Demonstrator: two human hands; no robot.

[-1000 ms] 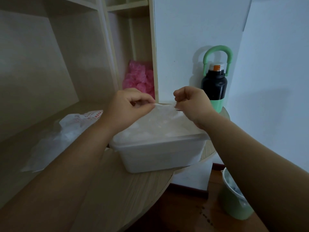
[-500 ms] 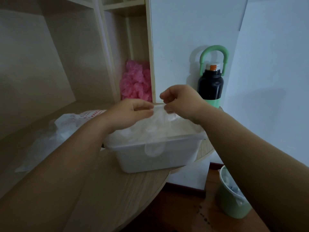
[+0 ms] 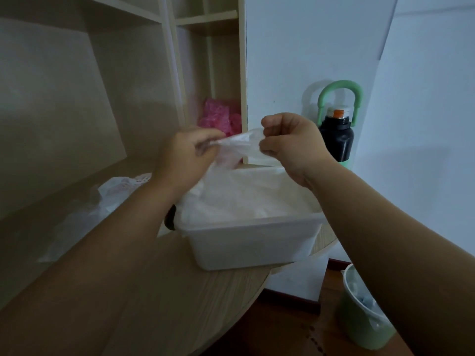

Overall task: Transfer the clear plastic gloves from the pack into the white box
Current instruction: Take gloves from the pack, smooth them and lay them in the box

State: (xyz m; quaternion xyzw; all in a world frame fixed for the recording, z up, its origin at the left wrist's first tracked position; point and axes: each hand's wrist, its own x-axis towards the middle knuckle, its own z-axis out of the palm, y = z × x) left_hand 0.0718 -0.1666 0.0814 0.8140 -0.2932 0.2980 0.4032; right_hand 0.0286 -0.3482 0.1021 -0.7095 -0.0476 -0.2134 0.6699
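The clear glove (image 3: 241, 145) was held above the white box (image 3: 252, 242). Its upper edge was stretched nearly level from left to right, and the rest hung down toward the box, so its long axis ran close to vertical. It was a thin, milky, see-through film, crumpled and creased where it was gripped. Its lower end merged with the heap of gloves (image 3: 244, 199) that filled the box, and where one ended and the other began could not be told.

The left hand (image 3: 185, 152) pinched the glove's left end, with its fingers (image 3: 205, 143) curled in and clamped on the film. The right hand (image 3: 290, 147) pinched the right end, and its fingers (image 3: 268, 123) were closed on the film from above and below. The glove spanned the gap between the two hands.

The box sat on the counter (image 3: 167, 291) by its rounded right edge. The pack (image 3: 102, 201) lay crumpled further left, beyond the left forearm.
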